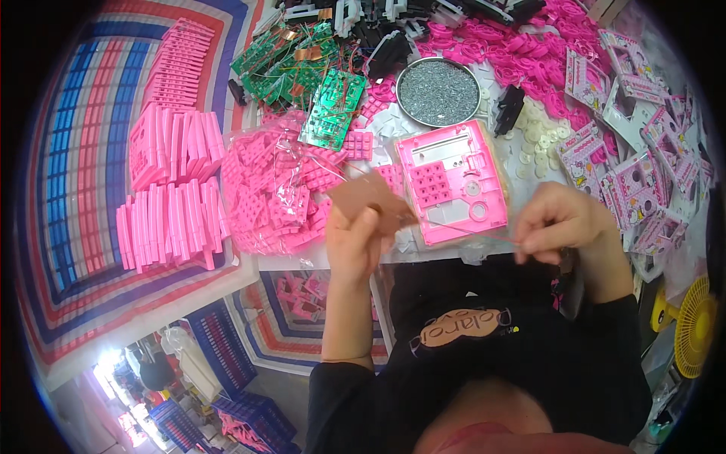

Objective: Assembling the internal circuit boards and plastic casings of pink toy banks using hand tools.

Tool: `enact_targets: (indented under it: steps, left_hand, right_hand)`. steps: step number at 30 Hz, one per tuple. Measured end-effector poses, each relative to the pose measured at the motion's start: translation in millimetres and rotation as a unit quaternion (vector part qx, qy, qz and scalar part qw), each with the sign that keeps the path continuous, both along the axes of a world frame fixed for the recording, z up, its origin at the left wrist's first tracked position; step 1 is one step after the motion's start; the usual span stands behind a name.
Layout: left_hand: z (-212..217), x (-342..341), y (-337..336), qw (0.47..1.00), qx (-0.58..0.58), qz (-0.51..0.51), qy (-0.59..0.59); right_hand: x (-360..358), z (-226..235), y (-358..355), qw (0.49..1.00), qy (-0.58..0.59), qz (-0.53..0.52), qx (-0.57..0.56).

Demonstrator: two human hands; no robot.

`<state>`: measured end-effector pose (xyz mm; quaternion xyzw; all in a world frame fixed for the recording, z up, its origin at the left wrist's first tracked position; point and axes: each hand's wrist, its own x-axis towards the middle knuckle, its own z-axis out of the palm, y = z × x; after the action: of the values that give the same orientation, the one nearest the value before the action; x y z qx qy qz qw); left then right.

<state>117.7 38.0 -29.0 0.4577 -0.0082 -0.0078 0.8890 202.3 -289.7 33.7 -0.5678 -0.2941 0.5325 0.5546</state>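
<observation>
Brown card (368,200) in left hand (352,246)

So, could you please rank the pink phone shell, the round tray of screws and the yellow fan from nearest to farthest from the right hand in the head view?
1. Pink phone shell: just left of the right hand.
2. Yellow fan: lower right, off the table.
3. Round tray of screws: up and left, farther back.

Pink toy casing (451,181), green circuit boards (333,110) (striped red-blue cloth (76,151)).
</observation>
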Motion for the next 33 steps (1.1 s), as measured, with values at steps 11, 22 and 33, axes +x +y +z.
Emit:
enact_targets:
  steps: [11,22,33]
  left_hand:
    - [26,-18,-52,0.981,0.137,-0.119,0.069]
    - [2,-39,-50,0.978,0.176,-0.069,0.089]
    - [-5,-62,-56,0.942,0.318,-0.089,0.06]
  right_hand:
    - [-33,-15,43,0.924,-0.113,-0.355,0.083]
    - [-30,-33,15,0.814,-0.479,-0.323,-0.064]
    - [-30,-29,75,0.964,-0.021,-0.262,0.046]
